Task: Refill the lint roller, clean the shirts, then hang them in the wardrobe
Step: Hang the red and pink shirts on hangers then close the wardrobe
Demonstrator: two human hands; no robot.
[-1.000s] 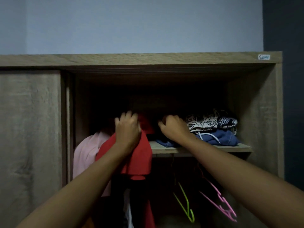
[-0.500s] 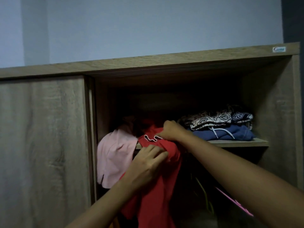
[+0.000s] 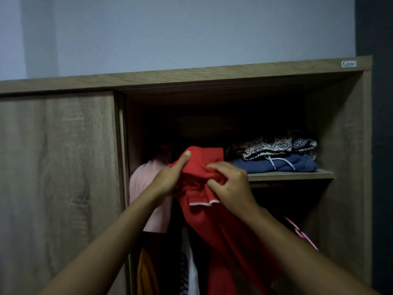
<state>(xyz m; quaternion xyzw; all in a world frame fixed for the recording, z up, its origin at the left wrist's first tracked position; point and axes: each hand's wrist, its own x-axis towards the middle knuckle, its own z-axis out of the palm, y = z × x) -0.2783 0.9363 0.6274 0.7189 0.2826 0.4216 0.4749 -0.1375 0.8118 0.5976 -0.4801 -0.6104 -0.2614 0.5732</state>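
Both hands are up at the open wardrobe [image 3: 344,128], working on a red polo shirt [image 3: 221,226]. Left hand [image 3: 170,177] pinches the fabric near the shoulder, index finger stretched up along the top fold, nail showing. Right hand [image 3: 231,186] has its fingers curled in, bunching the cloth just above the white-edged collar [image 3: 202,200]. So both grips are closed on the shirt, fairly tight, fabric gathered between fingers and thumb.

That red shirt hangs in the open right half of the wardrobe, its top level with the front edge of the inner shelf [image 3: 291,174], its body dropping down in front of the dark hanging space. Whether a hanger sits inside it, I can't tell; the hands and folds cover that spot.

Just to its left, a pale pink garment [image 3: 146,188] hangs touching the left forearm. Lower down, a mustard-yellow piece [image 3: 144,271] and a black-and-white striped item [image 3: 187,267] peek out below. On the far right, a pink plastic hanger [image 3: 302,235] shows behind the right forearm.

Up on the shelf, a folded blue hoodie [image 3: 282,166] with white drawstrings, and a black-and-white patterned garment [image 3: 274,144] stacked on top of it.

The sliding door [image 3: 57,177] covers the left half, wood grain finish. Top right corner of the frame carries a small white brand sticker [image 3: 348,64], lettering too blurred to read.
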